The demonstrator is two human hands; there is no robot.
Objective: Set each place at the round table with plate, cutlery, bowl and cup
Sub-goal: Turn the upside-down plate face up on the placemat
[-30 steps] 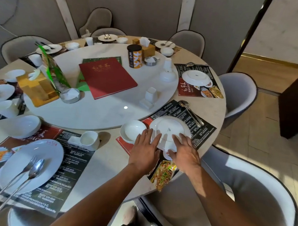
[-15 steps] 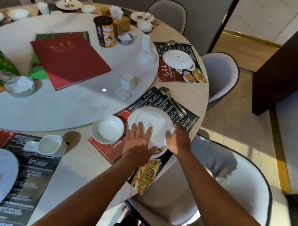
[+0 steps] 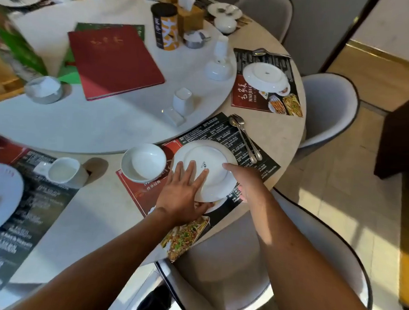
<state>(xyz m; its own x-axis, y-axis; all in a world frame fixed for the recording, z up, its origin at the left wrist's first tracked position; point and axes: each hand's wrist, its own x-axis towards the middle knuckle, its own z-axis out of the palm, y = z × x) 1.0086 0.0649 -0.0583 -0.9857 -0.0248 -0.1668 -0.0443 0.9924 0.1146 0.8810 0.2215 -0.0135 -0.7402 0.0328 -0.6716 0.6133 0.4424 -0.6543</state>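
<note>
Since 1 second ago, both hands have shifted on the upside-down plate (image 3: 207,164): left hand (image 3: 182,195) presses flat, fingers straight, on its back, while right hand (image 3: 245,181) grips its right rim. It sits on the placemat (image 3: 222,134), beside the bowl (image 3: 144,163).

1 view only, head-worn wide-angle cam. Looks forward and steeply down over the near edge of the round worktop (image 3: 290,125), from standing height above a grey chair (image 3: 241,260). Both forearms enter from the bottom edge, close to the lens. Far place settings crop at the top edge; floor (image 3: 350,206) fills the right side. Edges show barrel distortion. No 2nd view, so no overlap.
</note>
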